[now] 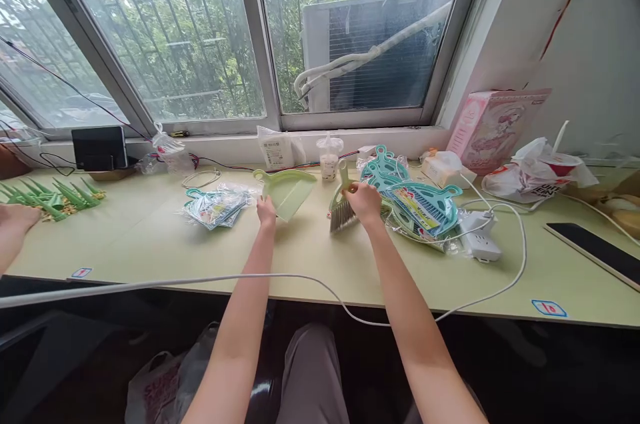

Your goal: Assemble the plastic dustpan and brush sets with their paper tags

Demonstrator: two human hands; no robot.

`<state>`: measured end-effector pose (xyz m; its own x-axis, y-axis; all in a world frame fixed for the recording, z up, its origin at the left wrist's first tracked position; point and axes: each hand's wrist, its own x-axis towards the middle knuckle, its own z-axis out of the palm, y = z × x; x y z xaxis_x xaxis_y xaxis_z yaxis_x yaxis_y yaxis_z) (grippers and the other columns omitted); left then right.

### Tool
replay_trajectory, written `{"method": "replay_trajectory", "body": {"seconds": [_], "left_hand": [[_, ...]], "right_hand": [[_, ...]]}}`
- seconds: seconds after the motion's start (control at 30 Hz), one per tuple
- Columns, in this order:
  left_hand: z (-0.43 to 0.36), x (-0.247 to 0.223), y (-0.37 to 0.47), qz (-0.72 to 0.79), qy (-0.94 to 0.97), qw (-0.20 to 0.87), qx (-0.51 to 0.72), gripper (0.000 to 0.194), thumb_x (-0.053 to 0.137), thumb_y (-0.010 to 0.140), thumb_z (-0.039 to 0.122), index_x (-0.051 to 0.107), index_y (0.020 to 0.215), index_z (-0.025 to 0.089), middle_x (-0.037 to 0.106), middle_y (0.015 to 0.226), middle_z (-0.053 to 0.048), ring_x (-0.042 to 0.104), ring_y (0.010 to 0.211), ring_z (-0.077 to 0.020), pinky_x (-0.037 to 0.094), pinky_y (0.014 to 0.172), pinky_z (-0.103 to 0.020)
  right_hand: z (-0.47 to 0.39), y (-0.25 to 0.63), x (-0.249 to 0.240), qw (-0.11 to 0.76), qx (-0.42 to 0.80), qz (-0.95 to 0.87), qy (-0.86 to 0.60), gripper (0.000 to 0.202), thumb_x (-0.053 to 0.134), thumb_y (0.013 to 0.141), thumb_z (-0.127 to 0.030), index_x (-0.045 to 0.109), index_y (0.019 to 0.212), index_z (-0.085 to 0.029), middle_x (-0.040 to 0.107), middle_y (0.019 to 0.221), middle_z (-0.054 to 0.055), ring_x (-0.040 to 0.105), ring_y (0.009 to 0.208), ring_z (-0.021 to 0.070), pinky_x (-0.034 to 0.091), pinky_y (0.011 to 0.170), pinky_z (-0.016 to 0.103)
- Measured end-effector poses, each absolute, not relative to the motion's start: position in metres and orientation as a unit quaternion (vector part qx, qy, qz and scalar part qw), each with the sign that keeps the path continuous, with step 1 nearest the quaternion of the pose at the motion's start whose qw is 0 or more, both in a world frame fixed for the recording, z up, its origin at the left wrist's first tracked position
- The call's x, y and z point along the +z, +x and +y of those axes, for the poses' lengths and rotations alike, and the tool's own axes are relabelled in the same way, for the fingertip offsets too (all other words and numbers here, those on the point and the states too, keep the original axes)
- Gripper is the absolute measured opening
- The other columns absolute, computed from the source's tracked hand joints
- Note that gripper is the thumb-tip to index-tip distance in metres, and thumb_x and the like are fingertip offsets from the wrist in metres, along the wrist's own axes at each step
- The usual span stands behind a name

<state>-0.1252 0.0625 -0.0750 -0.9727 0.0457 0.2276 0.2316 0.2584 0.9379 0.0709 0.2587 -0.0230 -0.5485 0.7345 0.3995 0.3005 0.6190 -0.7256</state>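
Observation:
My left hand (pixel 267 211) is closed on the near left edge of a light green dustpan (pixel 291 192), which is tilted up over the table. In my right hand (pixel 364 201) is a small green hand brush (pixel 342 214), gripped low on its handle with the grey-brown bristles pointing down. Whether the bristles touch the table I cannot tell. Just right of that hand lies a pile of teal dustpan sets (pixel 420 204) in clear wrapping. To the left of the dustpan lies a smaller stack of wrapped sets (pixel 217 207).
A white cable (pixel 300 275) crosses in front of the table edge and over my forearms. A power strip (pixel 479 237), a phone-like black slab (pixel 593 247) and a plastic bag (pixel 530 177) lie right. A lidded cup (pixel 329 161) stands behind. Another person's hand (pixel 17 224) is at far left.

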Motion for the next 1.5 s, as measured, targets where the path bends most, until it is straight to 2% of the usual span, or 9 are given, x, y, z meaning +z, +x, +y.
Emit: {"method": "replay_trajectory", "body": {"seconds": [0.1, 0.2, 0.43, 0.53, 0.77, 0.9, 1.03, 1.27, 1.5], "left_hand": [[0.062, -0.073, -0.12, -0.851, -0.078, 0.041, -0.518, 0.017, 0.052, 0.089, 0.029, 0.063, 0.08, 0.02, 0.064, 0.079, -0.007, 0.063, 0.088, -0.0249, 0.047, 0.078, -0.034], [0.06, -0.072, -0.115, -0.903, -0.093, 0.033, -0.418, 0.019, 0.051, 0.089, 0.027, 0.065, 0.078, 0.021, 0.068, 0.086, -0.01, 0.063, 0.097, -0.0293, 0.045, 0.082, -0.037], [0.064, -0.072, -0.106, -0.935, -0.086, 0.12, -0.322, 0.043, 0.051, 0.09, 0.035, 0.055, 0.129, 0.018, 0.053, 0.134, -0.018, 0.043, 0.128, -0.0338, 0.039, 0.1, -0.044], [0.067, -0.074, -0.105, -0.934, -0.121, 0.114, -0.315, 0.04, 0.048, 0.092, 0.037, 0.058, 0.125, 0.018, 0.054, 0.131, -0.019, 0.044, 0.126, -0.0347, 0.038, 0.101, -0.048], [0.063, -0.081, -0.11, -0.953, -0.145, 0.098, -0.249, 0.041, 0.05, 0.086, 0.018, 0.063, 0.125, 0.02, 0.063, 0.121, -0.018, 0.052, 0.117, -0.035, 0.036, 0.097, -0.046], [0.059, -0.082, -0.115, -0.956, -0.138, 0.105, -0.238, 0.038, 0.054, 0.085, 0.021, 0.068, 0.12, 0.024, 0.065, 0.116, -0.017, 0.056, 0.112, -0.0354, 0.037, 0.094, -0.046], [0.06, -0.082, -0.116, -0.958, -0.146, 0.103, -0.226, 0.042, 0.051, 0.084, 0.016, 0.067, 0.122, 0.023, 0.065, 0.117, -0.016, 0.057, 0.113, -0.0351, 0.037, 0.095, -0.046], [0.063, -0.077, -0.108, -0.955, -0.119, 0.137, -0.237, 0.038, 0.045, 0.092, 0.032, 0.066, 0.117, 0.013, 0.061, 0.122, -0.022, 0.054, 0.116, -0.037, 0.036, 0.098, -0.05], [0.06, -0.076, -0.11, -0.94, -0.119, 0.104, -0.302, 0.023, 0.054, 0.083, 0.017, 0.069, 0.101, 0.015, 0.065, 0.114, -0.02, 0.057, 0.112, -0.0355, 0.042, 0.092, -0.044]], "right_hand": [[0.258, 0.072, -0.023, 0.263, 0.284, -0.859, -0.334, 0.026, 0.067, 0.08, -0.036, 0.076, 0.1, -0.023, 0.073, 0.095, 0.01, 0.066, 0.094, 0.0245, 0.047, 0.076, 0.03], [0.257, 0.07, -0.025, 0.251, 0.281, -0.861, -0.342, 0.029, 0.066, 0.081, -0.038, 0.075, 0.106, -0.024, 0.073, 0.099, 0.008, 0.067, 0.097, 0.024, 0.048, 0.078, 0.029], [0.259, 0.068, -0.029, 0.278, 0.259, -0.846, -0.375, 0.032, 0.067, 0.082, -0.04, 0.074, 0.109, -0.026, 0.074, 0.1, 0.007, 0.067, 0.097, 0.0265, 0.048, 0.079, 0.032], [0.258, 0.067, -0.032, 0.289, 0.268, -0.84, -0.372, 0.031, 0.068, 0.081, -0.04, 0.075, 0.107, -0.025, 0.074, 0.097, 0.007, 0.066, 0.095, 0.0267, 0.047, 0.077, 0.032], [0.234, 0.076, -0.017, 0.375, 0.177, -0.859, -0.301, 0.034, 0.058, 0.087, -0.046, 0.077, 0.094, -0.019, 0.071, 0.081, 0.011, 0.064, 0.082, 0.0235, 0.043, 0.072, 0.03], [0.226, 0.075, -0.016, 0.242, 0.119, -0.921, -0.282, 0.034, 0.063, 0.081, -0.046, 0.077, 0.083, -0.016, 0.071, 0.082, 0.015, 0.066, 0.084, 0.0265, 0.043, 0.071, 0.031], [0.238, 0.067, -0.033, 0.11, 0.106, -0.939, -0.309, 0.031, 0.067, 0.078, -0.039, 0.077, 0.091, -0.012, 0.072, 0.091, 0.018, 0.067, 0.088, 0.0289, 0.045, 0.07, 0.031], [0.276, 0.064, -0.053, 0.164, 0.16, -0.916, -0.328, 0.027, 0.061, 0.082, -0.021, 0.076, 0.105, -0.022, 0.072, 0.104, 0.011, 0.065, 0.1, 0.0228, 0.048, 0.079, 0.027], [0.279, 0.059, -0.064, 0.117, 0.127, -0.942, -0.289, 0.013, 0.072, 0.079, -0.024, 0.077, 0.089, -0.019, 0.071, 0.101, 0.013, 0.061, 0.104, 0.0255, 0.045, 0.084, 0.032]]}}
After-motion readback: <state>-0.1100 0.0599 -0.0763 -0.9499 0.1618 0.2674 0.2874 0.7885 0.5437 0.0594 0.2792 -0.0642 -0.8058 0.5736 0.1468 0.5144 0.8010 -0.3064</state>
